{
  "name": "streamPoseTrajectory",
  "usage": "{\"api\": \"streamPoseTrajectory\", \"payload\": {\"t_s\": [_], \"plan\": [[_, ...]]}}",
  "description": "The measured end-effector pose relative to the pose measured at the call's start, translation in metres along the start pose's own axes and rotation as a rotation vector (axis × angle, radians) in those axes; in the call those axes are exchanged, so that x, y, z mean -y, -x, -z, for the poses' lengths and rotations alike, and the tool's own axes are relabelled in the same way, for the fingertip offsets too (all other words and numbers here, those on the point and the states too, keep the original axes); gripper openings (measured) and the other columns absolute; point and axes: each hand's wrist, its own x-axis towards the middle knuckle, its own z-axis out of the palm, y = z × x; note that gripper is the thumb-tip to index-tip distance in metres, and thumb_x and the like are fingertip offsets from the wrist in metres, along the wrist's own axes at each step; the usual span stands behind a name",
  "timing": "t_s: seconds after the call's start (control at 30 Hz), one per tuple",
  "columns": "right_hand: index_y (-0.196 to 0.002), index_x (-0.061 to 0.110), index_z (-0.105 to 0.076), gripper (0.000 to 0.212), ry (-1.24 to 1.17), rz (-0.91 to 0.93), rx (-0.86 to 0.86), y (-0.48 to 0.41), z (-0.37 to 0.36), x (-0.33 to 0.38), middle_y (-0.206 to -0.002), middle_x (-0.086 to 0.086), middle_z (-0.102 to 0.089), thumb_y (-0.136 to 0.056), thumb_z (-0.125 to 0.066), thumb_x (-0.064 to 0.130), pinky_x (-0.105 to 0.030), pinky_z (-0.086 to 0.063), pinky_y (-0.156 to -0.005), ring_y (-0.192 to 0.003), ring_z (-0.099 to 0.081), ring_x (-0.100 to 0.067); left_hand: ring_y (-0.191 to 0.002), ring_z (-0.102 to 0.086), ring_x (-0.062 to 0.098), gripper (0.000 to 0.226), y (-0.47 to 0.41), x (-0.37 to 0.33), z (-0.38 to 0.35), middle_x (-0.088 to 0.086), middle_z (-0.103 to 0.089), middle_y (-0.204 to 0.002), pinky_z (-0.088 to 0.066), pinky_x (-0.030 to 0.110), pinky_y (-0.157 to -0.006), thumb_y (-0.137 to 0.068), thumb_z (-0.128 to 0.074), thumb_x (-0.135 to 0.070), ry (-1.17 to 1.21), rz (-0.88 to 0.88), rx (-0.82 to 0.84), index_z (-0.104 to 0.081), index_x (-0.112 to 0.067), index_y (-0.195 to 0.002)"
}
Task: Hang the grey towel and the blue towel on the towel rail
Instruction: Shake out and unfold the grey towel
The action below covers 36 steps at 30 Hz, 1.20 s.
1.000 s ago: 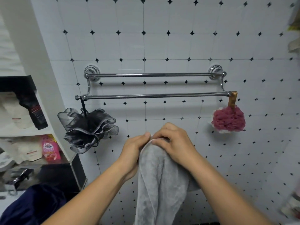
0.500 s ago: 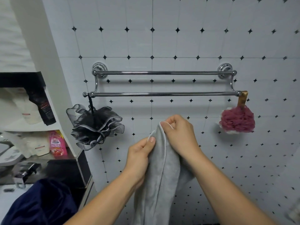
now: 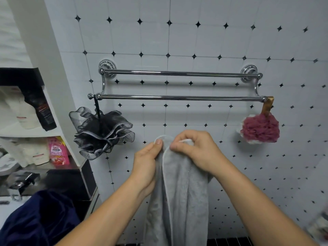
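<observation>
The grey towel (image 3: 179, 192) hangs bunched from both of my hands, below the middle of the rail. My left hand (image 3: 146, 162) pinches its top edge between thumb and fingers. My right hand (image 3: 197, 150) grips the top edge just to the right, fingers curled over it. The chrome double towel rail (image 3: 181, 98) is fixed to the tiled wall above my hands, both bars bare along their length. The dark blue towel (image 3: 37, 221) lies crumpled at the lower left, beside my left forearm.
A black mesh sponge (image 3: 103, 132) hangs from the rail's left end, a red one (image 3: 260, 129) from its right end. White shelves (image 3: 30, 134) at the left hold bottles and a pink pouch (image 3: 57, 150). A tap (image 3: 21, 185) sits below them.
The view has moved closer to the wall. Both hands have shifted along the grey towel's top edge and now hold it side by side at the same height.
</observation>
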Motion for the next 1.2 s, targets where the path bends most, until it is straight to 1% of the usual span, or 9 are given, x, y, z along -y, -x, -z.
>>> {"api": "streamPoseTrajectory", "payload": {"t_s": [0.07,0.17,0.33,0.47,0.57,0.67,0.77,0.93,1.2], "plan": [[-0.068,0.033,-0.071,0.010,-0.232,-0.019,-0.050,-0.005,-0.001,0.004,-0.068,0.016,-0.069,-0.076,-0.075,0.028,-0.016,-0.048,-0.064,-0.065,-0.062,0.002,-0.089,-0.073,0.024,0.032,0.004,0.008,-0.001,0.023,-0.073,-0.107,-0.058,0.028,-0.069,-0.098,-0.050,-0.016,0.027,0.048,0.082,-0.065,0.007,-0.115],[-0.068,0.030,-0.069,0.014,-0.406,-0.080,-0.073,-0.010,-0.008,0.002,-0.064,0.014,-0.066,-0.081,-0.073,0.026,-0.018,-0.048,-0.058,-0.058,-0.059,-0.002,-0.098,-0.071,0.029,0.037,0.008,0.017,-0.004,0.025,-0.070,-0.115,-0.059,0.032,-0.074,-0.093,-0.053,-0.020,0.122,0.101,0.124,-0.065,0.004,-0.118],[-0.082,0.021,-0.062,0.017,-0.161,-0.202,-0.170,-0.015,-0.020,-0.015,-0.078,0.007,-0.064,-0.092,-0.062,0.034,-0.036,-0.048,-0.079,-0.076,-0.058,-0.012,-0.099,-0.071,0.029,0.035,0.007,0.023,-0.007,0.025,-0.070,-0.115,-0.059,0.034,-0.076,-0.095,-0.051,-0.021,0.182,0.136,0.109,-0.068,0.002,-0.116],[-0.083,0.025,-0.059,0.017,0.063,-0.221,-0.203,-0.013,-0.029,-0.022,-0.081,0.014,-0.060,-0.092,-0.057,0.040,-0.021,-0.040,-0.068,-0.080,-0.055,-0.007,-0.096,-0.072,0.029,0.038,0.002,0.022,-0.009,0.027,-0.069,-0.113,-0.059,0.033,-0.076,-0.100,-0.047,-0.020,0.146,0.097,0.090,-0.064,0.009,-0.117],[-0.079,0.029,-0.056,0.016,0.144,-0.201,-0.221,-0.014,-0.033,-0.021,-0.079,0.017,-0.059,-0.091,-0.058,0.040,-0.010,-0.034,-0.063,-0.078,-0.052,0.005,-0.089,-0.073,0.029,0.038,-0.004,0.017,-0.009,0.030,-0.070,-0.108,-0.059,0.032,-0.072,-0.100,-0.047,-0.019,0.136,0.052,0.088,-0.062,0.013,-0.115],[-0.085,0.023,-0.060,0.018,0.127,-0.203,-0.272,-0.014,-0.037,-0.023,-0.082,0.016,-0.061,-0.091,-0.058,0.039,-0.005,-0.034,-0.061,-0.080,-0.056,-0.003,-0.084,-0.073,0.027,0.036,-0.008,0.014,-0.009,0.026,-0.073,-0.100,-0.059,0.031,-0.070,-0.098,-0.049,-0.019,0.098,0.017,0.103,-0.066,0.011,-0.108],[-0.086,0.020,-0.061,0.018,0.080,-0.214,-0.303,-0.017,-0.038,-0.022,-0.086,0.013,-0.064,-0.090,-0.059,0.038,-0.014,-0.039,-0.066,-0.086,-0.058,-0.009,-0.092,-0.070,0.029,0.028,-0.004,0.015,-0.009,0.027,-0.071,-0.105,-0.059,0.035,-0.079,-0.093,-0.057,-0.016,0.013,-0.011,0.181,-0.068,0.004,-0.109],[-0.084,0.022,-0.060,0.018,0.010,-0.239,-0.296,-0.018,-0.037,-0.025,-0.080,0.009,-0.065,-0.090,-0.061,0.039,-0.019,-0.039,-0.061,-0.075,-0.058,-0.004,-0.093,-0.068,0.034,0.024,-0.007,0.013,-0.005,0.034,-0.067,-0.111,-0.057,0.039,-0.083,-0.091,-0.061,-0.003,-0.157,-0.085,0.189,-0.066,0.002,-0.114],[-0.083,0.018,-0.065,0.023,-0.131,-0.267,-0.340,-0.020,-0.030,-0.038,-0.079,0.000,-0.070,-0.085,-0.065,0.040,-0.035,-0.054,-0.072,-0.078,-0.067,-0.017,-0.102,-0.070,0.034,0.020,-0.013,0.027,-0.018,0.018,-0.075,-0.104,-0.054,0.047,-0.090,-0.097,-0.056,-0.009,-0.389,-0.182,0.158,-0.069,-0.009,-0.111]]}}
